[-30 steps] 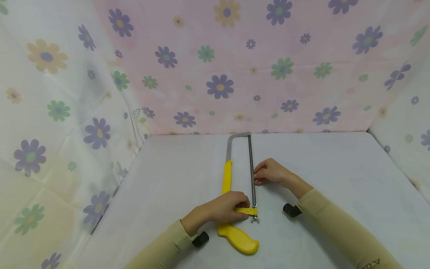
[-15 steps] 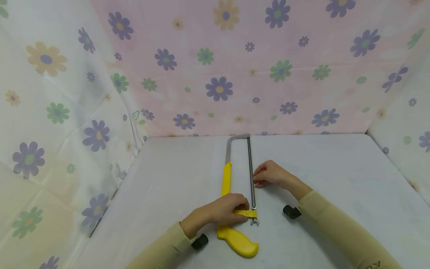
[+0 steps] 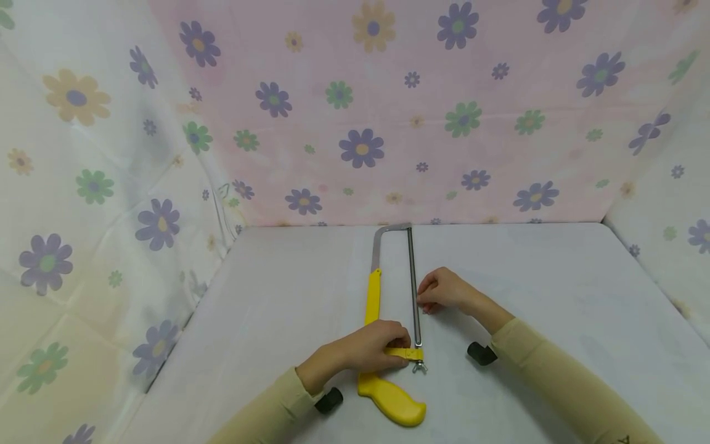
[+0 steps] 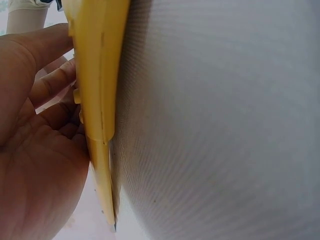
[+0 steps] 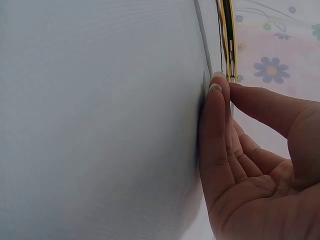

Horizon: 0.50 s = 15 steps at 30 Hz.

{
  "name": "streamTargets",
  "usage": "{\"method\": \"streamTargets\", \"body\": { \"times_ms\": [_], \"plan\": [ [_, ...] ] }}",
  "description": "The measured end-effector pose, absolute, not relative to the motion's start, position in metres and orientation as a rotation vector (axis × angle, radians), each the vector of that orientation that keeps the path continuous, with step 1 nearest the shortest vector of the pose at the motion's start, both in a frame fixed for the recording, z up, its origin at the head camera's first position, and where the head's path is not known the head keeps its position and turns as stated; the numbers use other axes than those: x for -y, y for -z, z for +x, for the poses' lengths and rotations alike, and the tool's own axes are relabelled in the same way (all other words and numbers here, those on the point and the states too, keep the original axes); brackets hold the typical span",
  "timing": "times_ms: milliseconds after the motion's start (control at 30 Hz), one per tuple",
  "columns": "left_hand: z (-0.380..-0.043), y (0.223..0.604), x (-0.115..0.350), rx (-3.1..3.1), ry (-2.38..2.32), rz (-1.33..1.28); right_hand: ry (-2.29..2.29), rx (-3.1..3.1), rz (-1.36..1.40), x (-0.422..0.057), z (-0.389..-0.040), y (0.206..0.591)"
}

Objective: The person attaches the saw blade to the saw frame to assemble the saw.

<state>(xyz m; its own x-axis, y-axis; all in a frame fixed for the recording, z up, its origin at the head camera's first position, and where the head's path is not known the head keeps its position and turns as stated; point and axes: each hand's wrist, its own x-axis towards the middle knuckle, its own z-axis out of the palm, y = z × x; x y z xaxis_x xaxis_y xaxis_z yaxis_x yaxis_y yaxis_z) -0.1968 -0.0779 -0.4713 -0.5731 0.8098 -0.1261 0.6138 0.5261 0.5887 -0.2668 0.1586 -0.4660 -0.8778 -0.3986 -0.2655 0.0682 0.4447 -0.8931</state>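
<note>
A hacksaw [image 3: 373, 299] with a yellow handle [image 3: 395, 399] and silver frame lies flat on the white surface, its dark blade [image 3: 413, 277] along the right side. My left hand [image 3: 366, 345] lies across the frame and grips its yellow lower arm [image 3: 413, 353], hiding part of the frame. A metal wing nut [image 3: 420, 367] sits just below that arm. At the middle of the blade, my right hand [image 3: 446, 291] pinches the edge between thumb and fingertips. The right wrist view puts these fingertips [image 5: 216, 87] low against the surface. Beside the left palm [image 4: 40, 175], the yellow frame [image 4: 97, 75] stands edge-on.
White cloth [image 3: 288, 283] covers the table around the saw. Flowered curtains [image 3: 310, 123] hang at the back and both sides, and the saw's far end reaches close to the back one. A black wrist piece [image 3: 481, 354] sticks out beneath each sleeve.
The head view has tilted up slightly, so everything sits a little lower. My right fingers have drawn closer together at the blade. The left hand keeps its hold, and the hacksaw stays in place.
</note>
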Motion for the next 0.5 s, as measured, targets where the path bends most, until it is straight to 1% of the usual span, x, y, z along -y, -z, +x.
{"method": "streamTargets", "body": {
  "times_ms": [200, 500],
  "plan": [
    [-0.197, 0.471, 0.079, -2.385, -0.694, 1.177, 1.373, -2.318, -0.313, -0.160, -0.262, 0.466],
    [-0.198, 0.471, 0.078, -2.376, -0.698, 1.168, 1.247, -2.398, -0.334, -0.164, -0.245, 0.459]
  ]
}}
